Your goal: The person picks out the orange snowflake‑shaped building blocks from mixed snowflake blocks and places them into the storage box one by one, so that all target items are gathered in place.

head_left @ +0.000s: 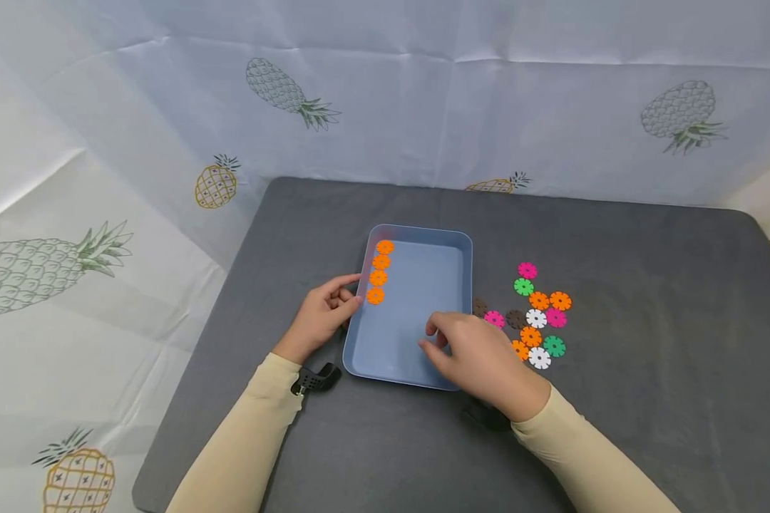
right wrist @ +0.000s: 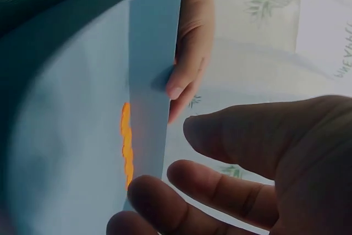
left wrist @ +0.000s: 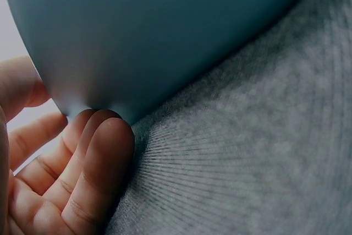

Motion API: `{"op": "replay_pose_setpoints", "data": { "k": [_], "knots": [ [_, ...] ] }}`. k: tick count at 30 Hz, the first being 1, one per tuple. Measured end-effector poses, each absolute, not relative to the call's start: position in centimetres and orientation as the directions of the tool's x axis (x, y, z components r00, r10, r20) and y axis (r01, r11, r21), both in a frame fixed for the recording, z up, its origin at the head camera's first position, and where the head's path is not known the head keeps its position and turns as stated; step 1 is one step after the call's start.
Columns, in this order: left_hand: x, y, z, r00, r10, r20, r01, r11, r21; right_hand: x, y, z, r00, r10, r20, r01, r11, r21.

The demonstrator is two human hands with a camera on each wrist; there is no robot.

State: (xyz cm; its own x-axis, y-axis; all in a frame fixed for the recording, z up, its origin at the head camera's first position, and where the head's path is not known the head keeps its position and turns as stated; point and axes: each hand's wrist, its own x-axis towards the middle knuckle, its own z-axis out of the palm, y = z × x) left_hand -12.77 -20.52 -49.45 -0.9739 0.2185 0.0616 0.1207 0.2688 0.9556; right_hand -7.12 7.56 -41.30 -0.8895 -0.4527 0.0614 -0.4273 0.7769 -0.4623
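Note:
A blue-grey rectangular tray (head_left: 417, 299) lies on the table, its long sides running away from me. Along its left inner wall, a column of several orange notched discs (head_left: 378, 278) stands end to end. My left hand (head_left: 321, 313) holds the tray's left edge; in the left wrist view the fingers (left wrist: 107, 163) bear on the outer wall and the thumb is at the rim. Over the tray's near right part hovers my right hand (head_left: 481, 356), fingers loosely bent, with a gap between thumb and fingertips and nothing held. The right wrist view shows the orange discs (right wrist: 127, 147) nearly edge-on.
Right of the tray, several loose notched discs in pink, green, orange, white and brown lie in a cluster (head_left: 536, 318), some partly behind my right hand. Dark grey cloth covers the table (head_left: 648, 342). A pineapple-print curtain (head_left: 423, 107) hangs behind and to the left.

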Motion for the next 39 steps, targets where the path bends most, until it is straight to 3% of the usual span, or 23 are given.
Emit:
{"op": "replay_pose_setpoints", "data": {
  "k": [10,25,39],
  "knots": [
    [-12.8,-20.5,-49.5,-0.974,0.220,0.056,0.113,0.256,0.960,-5.7,9.5,-41.6,-0.905,-0.412,0.106,-0.417,0.810,-0.411],
    [-12.7,-20.4,-49.6,-0.971,0.229,0.075,0.133,0.251,0.959,-5.2,13.9,-42.5,-0.962,-0.273,-0.007,-0.233,0.832,-0.503],
    [-12.7,-20.6,-49.5,-0.970,0.234,0.073,0.130,0.240,0.962,-5.6,17.5,-42.9,-0.971,-0.217,-0.101,-0.141,0.859,-0.492]
  ]
}}
